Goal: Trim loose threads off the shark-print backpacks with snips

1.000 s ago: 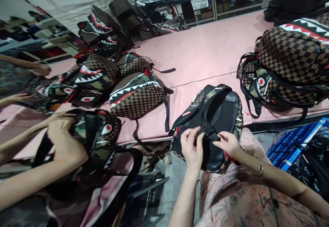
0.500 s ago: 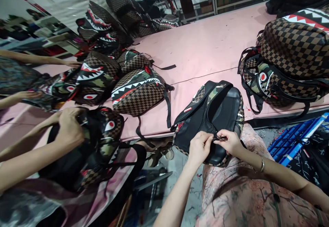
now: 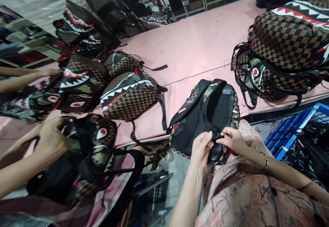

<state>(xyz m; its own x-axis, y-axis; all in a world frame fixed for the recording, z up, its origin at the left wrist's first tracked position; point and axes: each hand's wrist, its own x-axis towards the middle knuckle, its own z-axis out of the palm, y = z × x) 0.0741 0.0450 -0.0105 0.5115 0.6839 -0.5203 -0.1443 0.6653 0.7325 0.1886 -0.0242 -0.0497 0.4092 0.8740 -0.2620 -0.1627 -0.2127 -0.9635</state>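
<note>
A checkered and camouflage backpack (image 3: 183, 131) lies back side up across the pink table's front edge and my lap, its black shoulder straps on top. My left hand (image 3: 203, 146) pinches the black strap end and buckle near the bag's lower part. Close beside it on the right, my right hand (image 3: 232, 140) has thumb and fingers pressed together on the thin black webbing of the same strap. The two hands are a small gap apart, and the small buckle between them is partly covered by fingers.
Stacked shark-mouth backpacks (image 3: 285, 42) stand on the pink table (image 3: 200, 45) at right; more backpacks (image 3: 131, 98) lie at left. Co-workers' hands (image 3: 51, 141) handle bags at far left. A blue crate (image 3: 295, 131) stands below the table at right, with dark fabric beside it.
The view has shifted slightly to the right. My left hand has turned a little and the strap end with its buckle is raised; my right hand stays pinched on the webbing.
</note>
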